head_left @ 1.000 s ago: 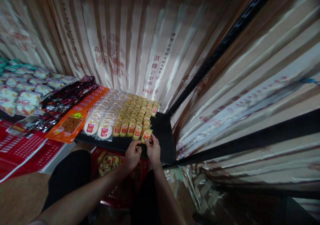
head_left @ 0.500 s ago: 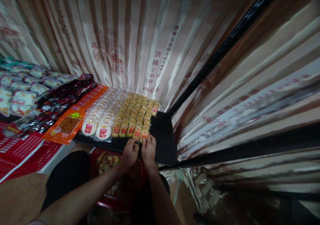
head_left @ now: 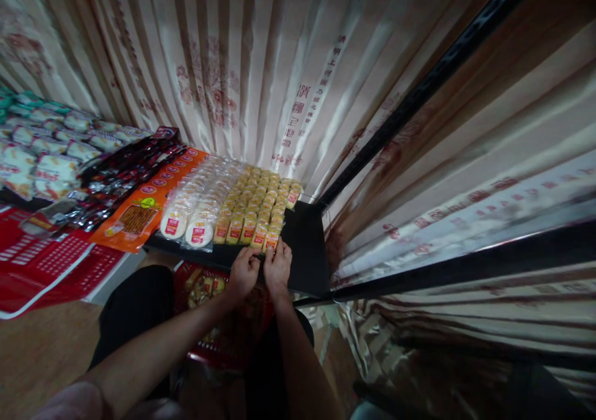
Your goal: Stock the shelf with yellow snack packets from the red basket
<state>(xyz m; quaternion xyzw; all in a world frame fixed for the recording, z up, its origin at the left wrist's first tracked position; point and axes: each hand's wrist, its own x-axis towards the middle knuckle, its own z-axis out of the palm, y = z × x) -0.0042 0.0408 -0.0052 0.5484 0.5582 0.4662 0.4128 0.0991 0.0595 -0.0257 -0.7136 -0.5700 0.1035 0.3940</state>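
Note:
Rows of small yellow snack packets (head_left: 249,221) with red and white labels stand on a black shelf (head_left: 305,240). At the front right end of these rows, the fingertips of my right hand (head_left: 278,268) close on the frontmost packet (head_left: 270,241). Beside it, my left hand (head_left: 244,272) has its fingers curled in at the shelf's front edge, just below the neighbouring packet (head_left: 257,237). Whatever the left fingers hold, if anything, is hidden. To the left stand two rows of clear-wrapped round white crackers (head_left: 199,230).
Left along the shelf lie an orange snack bag (head_left: 135,218), dark shiny packets (head_left: 116,184) and white packets (head_left: 56,171). Below me is a red basket (head_left: 218,361) with yellow packets; another red basket (head_left: 56,264) stands left. A black metal post (head_left: 395,115) rises before the curtain (head_left: 261,66).
The view has shifted slightly, so the shelf sits a little higher and further right. Both hands stay at the front of the yellow rows, the right fingers still at the frontmost packet.

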